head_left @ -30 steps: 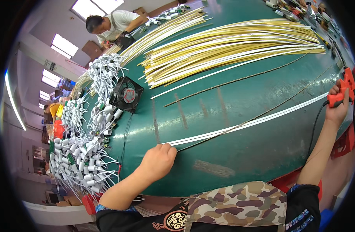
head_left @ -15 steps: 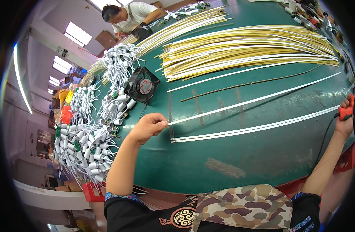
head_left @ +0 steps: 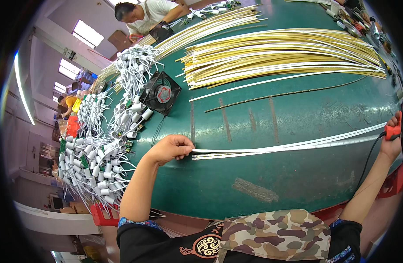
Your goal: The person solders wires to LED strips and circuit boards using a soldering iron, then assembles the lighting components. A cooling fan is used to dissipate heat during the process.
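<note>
My left hand (head_left: 170, 149) pinches the left end of a long, thin white strip (head_left: 227, 151) between thumb and fingers, just above the green table. Right below it, two similar white strips (head_left: 205, 157) lie side by side, their left ends next to my fingertips. Toward the right the strips overlap and run on near my right hand. At the far right edge, my right hand (head_left: 390, 142) is closed around a red-handled tool (head_left: 392, 132) with a black cord. The tool's working end is cut off by the dark rim, so its kind is unclear.
A big bundle of yellow and white strips (head_left: 280, 57) covers the back of the table. A small black fan (head_left: 161, 93) stands left of centre, beside piles of white cylindrical parts with wires (head_left: 94, 168). Across the table a person (head_left: 151, 15) works.
My left hand has lowered the white strip toward me, down to the two lying strips. My right hand stays at the right edge with the tool, barely moved.
</note>
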Demonstrator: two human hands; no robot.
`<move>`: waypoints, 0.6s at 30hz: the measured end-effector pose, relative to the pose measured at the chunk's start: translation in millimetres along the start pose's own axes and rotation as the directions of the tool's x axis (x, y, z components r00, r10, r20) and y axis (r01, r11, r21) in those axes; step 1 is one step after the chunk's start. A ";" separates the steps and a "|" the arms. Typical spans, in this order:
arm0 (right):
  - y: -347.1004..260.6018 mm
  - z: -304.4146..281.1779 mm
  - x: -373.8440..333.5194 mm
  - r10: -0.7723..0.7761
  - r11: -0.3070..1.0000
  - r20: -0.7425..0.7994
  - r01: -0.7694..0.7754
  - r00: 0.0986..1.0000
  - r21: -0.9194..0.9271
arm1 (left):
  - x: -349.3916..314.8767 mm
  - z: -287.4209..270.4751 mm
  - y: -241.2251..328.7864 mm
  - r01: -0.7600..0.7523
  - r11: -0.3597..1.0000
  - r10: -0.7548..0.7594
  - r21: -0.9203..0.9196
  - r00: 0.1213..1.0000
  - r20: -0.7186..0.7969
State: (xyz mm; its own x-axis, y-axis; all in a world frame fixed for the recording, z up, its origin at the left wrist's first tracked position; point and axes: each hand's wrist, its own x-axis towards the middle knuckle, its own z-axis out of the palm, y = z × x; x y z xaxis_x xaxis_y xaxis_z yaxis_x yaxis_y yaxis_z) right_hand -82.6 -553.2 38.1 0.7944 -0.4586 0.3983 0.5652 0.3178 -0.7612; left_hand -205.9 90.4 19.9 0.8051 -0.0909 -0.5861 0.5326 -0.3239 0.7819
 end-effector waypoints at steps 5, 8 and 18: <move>-15.3 58.7 3.6 0.179 0.984 -0.436 -0.156 0.882 0.088 | 6.3 21.1 16.9 0.068 0.961 -0.044 0.267 0.995 -0.093; -3.0 22.8 5.4 0.183 0.983 -0.437 -0.160 0.881 0.088 | 2.1 22.3 18.3 0.090 0.962 -0.062 0.259 0.992 -0.114; 6.9 -10.4 7.2 0.090 0.986 -0.084 -0.077 0.992 0.148 | -3.1 18.3 -4.7 -0.256 0.865 0.200 -0.432 0.965 -0.172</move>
State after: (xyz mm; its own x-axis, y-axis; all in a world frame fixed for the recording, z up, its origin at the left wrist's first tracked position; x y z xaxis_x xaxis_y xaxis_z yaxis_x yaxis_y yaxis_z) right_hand -75.3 -562.9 30.4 0.8204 -0.4961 0.2843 0.5294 0.4711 -0.7056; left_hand -215.8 75.0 14.2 0.9279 0.0093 -0.3727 0.3672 0.1499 0.9180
